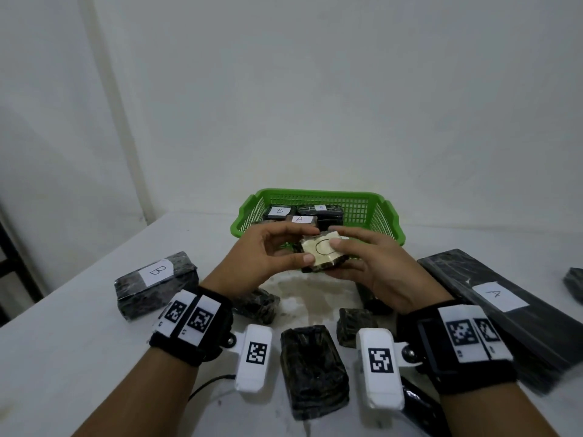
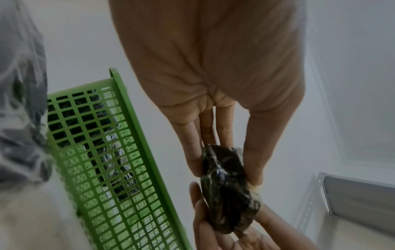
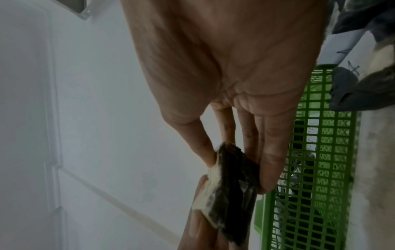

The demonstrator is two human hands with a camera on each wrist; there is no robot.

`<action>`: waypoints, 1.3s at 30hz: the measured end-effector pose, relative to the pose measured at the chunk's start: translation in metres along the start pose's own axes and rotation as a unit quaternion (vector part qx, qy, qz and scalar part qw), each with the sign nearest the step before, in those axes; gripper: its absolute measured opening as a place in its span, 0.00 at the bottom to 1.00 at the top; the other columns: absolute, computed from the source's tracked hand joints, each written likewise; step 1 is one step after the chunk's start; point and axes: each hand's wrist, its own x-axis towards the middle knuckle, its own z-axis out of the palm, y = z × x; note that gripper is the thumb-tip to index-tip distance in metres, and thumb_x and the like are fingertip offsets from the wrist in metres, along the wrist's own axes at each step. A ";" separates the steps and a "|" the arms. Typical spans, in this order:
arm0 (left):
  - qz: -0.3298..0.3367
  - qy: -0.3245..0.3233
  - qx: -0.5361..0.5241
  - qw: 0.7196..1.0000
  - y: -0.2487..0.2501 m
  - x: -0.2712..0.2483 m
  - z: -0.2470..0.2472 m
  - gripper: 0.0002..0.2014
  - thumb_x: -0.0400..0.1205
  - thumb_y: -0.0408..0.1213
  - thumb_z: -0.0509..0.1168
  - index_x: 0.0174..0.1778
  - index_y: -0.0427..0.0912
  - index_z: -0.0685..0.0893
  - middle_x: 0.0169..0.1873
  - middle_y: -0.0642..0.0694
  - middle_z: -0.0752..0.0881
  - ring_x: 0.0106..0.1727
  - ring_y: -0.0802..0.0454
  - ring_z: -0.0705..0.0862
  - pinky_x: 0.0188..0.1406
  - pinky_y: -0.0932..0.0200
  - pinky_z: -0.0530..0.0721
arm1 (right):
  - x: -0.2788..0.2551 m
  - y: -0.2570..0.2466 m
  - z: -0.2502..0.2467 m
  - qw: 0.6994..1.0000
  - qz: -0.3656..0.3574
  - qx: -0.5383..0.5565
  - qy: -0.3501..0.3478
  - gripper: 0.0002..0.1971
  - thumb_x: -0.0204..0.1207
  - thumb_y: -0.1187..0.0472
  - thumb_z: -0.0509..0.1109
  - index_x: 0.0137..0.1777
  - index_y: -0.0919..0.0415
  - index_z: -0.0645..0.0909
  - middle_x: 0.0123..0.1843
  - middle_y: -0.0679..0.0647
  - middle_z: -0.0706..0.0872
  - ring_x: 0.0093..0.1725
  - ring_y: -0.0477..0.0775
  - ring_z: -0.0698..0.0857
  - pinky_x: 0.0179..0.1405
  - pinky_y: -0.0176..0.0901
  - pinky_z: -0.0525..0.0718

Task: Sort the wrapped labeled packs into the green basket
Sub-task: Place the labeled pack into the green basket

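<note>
You hold the C-labelled pack (image 1: pixel 321 251) between both hands — left hand (image 1: pixel 262 257) and right hand (image 1: pixel 375 266) each pinching an edge — just in front of the green basket (image 1: pixel 383 216). Next, judge its slot beside the packs inside and lower it in.

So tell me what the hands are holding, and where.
A small wrapped pack labeled C, between both hands: left hand pinches its left edge, right hand its right edge.

A bare, lab-like recording room: plain white walls (image 1: pixel 315 89), a white table (image 1: pixel 63 357), grey slotted-angle metal shelving (image 2: pixel 352 194) at 9 o'clock, tag-marked wrist cameras (image 1: pixel 254 357)
</note>
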 end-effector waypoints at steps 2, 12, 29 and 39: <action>-0.010 -0.010 -0.002 1.000 0.004 0.002 -0.002 0.20 0.77 0.21 0.75 0.65 0.32 0.87 0.60 0.43 0.92 0.64 0.49 0.90 0.58 0.60 0.88 | 0.001 -0.005 -0.001 0.999 0.001 -0.028 -0.018 0.09 0.83 0.71 0.72 0.61 0.67 0.88 0.55 0.66 0.94 0.47 0.59 0.95 0.49 0.50 0.96; -0.086 0.235 0.277 0.928 -0.017 0.074 -0.079 0.17 0.81 0.39 0.75 0.66 0.46 0.88 0.64 0.50 0.88 0.69 0.53 0.83 0.73 0.50 0.80 | 0.073 -0.033 0.001 0.989 -0.021 -0.105 0.102 0.04 0.79 0.72 0.77 0.49 0.65 0.86 0.52 0.66 0.93 0.45 0.60 0.93 0.38 0.44 0.91; -0.293 0.151 0.348 0.878 -0.076 0.120 -0.095 0.20 0.87 0.31 0.57 0.76 0.35 0.74 0.70 0.32 0.82 0.69 0.33 0.82 0.61 0.50 0.80 | 0.182 0.002 0.033 0.845 0.144 -0.508 0.082 0.11 0.78 0.54 0.80 0.39 0.60 0.89 0.54 0.56 0.93 0.58 0.55 0.90 0.62 0.45 0.88; -0.289 0.155 0.327 0.886 -0.082 0.123 -0.097 0.21 0.87 0.30 0.57 0.77 0.36 0.73 0.69 0.33 0.83 0.67 0.34 0.83 0.58 0.51 0.80 | 0.204 0.014 0.035 0.845 0.192 -0.498 0.010 0.10 0.79 0.55 0.80 0.42 0.61 0.89 0.66 0.58 0.92 0.67 0.59 0.89 0.73 0.57 0.85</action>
